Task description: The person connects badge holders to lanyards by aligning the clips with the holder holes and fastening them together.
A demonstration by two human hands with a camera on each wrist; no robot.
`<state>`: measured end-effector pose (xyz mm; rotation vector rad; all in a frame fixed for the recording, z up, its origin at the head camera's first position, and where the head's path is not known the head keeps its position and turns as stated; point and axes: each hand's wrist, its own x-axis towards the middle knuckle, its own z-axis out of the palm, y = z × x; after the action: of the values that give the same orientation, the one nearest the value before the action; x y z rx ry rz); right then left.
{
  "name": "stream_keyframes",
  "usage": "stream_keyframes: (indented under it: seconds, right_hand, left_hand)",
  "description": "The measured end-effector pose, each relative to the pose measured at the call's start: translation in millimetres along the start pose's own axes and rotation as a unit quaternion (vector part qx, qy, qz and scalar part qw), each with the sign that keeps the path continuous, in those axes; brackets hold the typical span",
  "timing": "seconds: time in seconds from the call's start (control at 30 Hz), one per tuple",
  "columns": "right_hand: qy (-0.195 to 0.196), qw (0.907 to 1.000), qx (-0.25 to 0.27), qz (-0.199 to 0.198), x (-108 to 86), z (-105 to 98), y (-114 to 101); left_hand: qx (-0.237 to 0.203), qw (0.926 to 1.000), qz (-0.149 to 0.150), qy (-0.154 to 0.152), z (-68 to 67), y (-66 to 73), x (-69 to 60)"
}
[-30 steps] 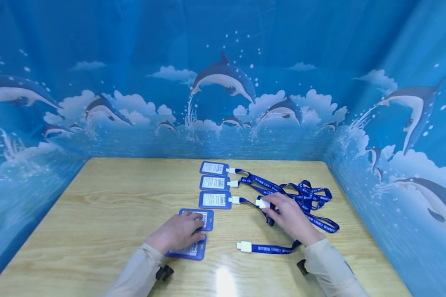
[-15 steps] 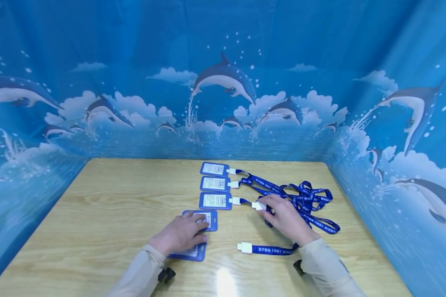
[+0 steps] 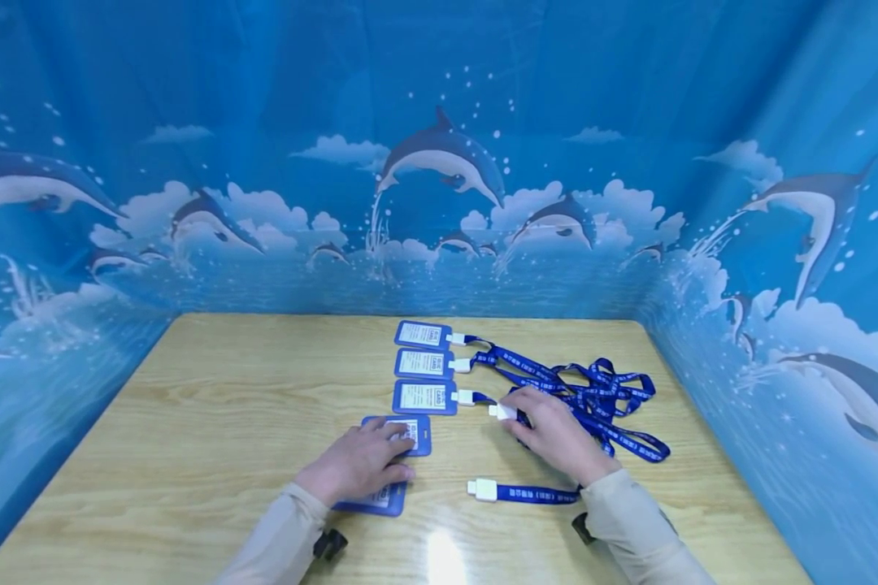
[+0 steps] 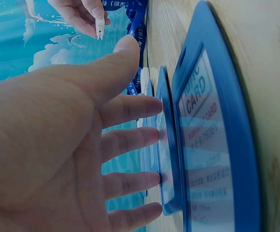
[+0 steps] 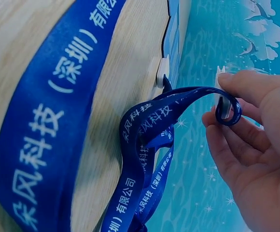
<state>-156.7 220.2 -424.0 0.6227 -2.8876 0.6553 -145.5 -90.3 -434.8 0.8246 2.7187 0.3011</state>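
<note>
My left hand lies over two loose blue badge holders; its outstretched fingertips touch the face of the farther badge holder. The nearer badge holder is partly covered by that hand, and its card print shows large in the left wrist view. Between thumb and fingers, my right hand pinches the white clip of a blue lanyard. This clip is held off the table, and in the right wrist view its strap curls down from it. The clip points left, apart from the badge holders.
Three badge holders with lanyards attached form a column farther back, the closest badge holder among them. Their blue straps tangle on the right. Another lanyard's white clip lies near the front. A dolphin-print curtain surrounds the wooden table.
My right hand has carried the pinched clip a little to the left and nearer. The left hand and the farther loose badge holder have shifted slightly right.
</note>
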Motion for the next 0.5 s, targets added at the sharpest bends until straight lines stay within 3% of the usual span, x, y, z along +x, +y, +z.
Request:
stream_keyframes:
  seconds: [0.5]
  right_hand:
    - [-0.012, 0.9999, 0.003, -0.009, 1.3, 7.3, -1.5]
  left_hand:
    - [-0.003, 0.9999, -0.009, -0.011, -1.1, 2.0, 0.8]
